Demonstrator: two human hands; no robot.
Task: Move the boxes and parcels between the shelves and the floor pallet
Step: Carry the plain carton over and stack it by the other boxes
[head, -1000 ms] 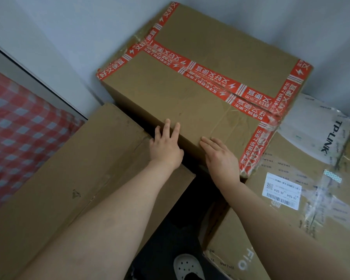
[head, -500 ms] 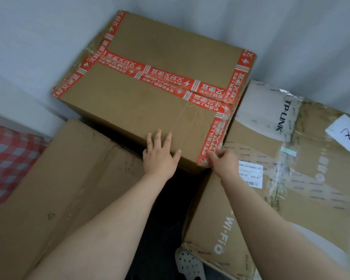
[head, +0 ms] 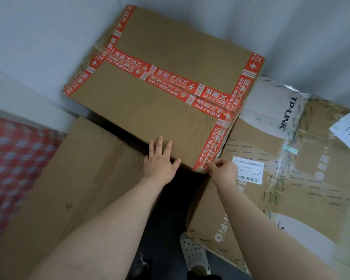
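Observation:
A large brown cardboard box sealed with red printed tape (head: 162, 102) lies in the corner against the white walls, partly resting on two other boxes. My left hand (head: 160, 160) lies flat with spread fingers on the box's near edge. My right hand (head: 222, 168) has its fingers curled round the box's near right corner, at the red tape. To the right lies a big TP-LINK carton (head: 291, 178) with a white barcode label. At the left sits a plain brown box (head: 69, 188).
A red and white checked cloth (head: 14, 162) shows at the far left. White walls close in behind the boxes. Between the two lower boxes is a dark floor gap (head: 168, 229), where my foot in a white perforated clog (head: 194, 253) stands.
My right hand slid from the box's front face to its near right corner and curled round it. The view shifted, showing more of the TP-LINK carton. My left hand stayed flat on the edge.

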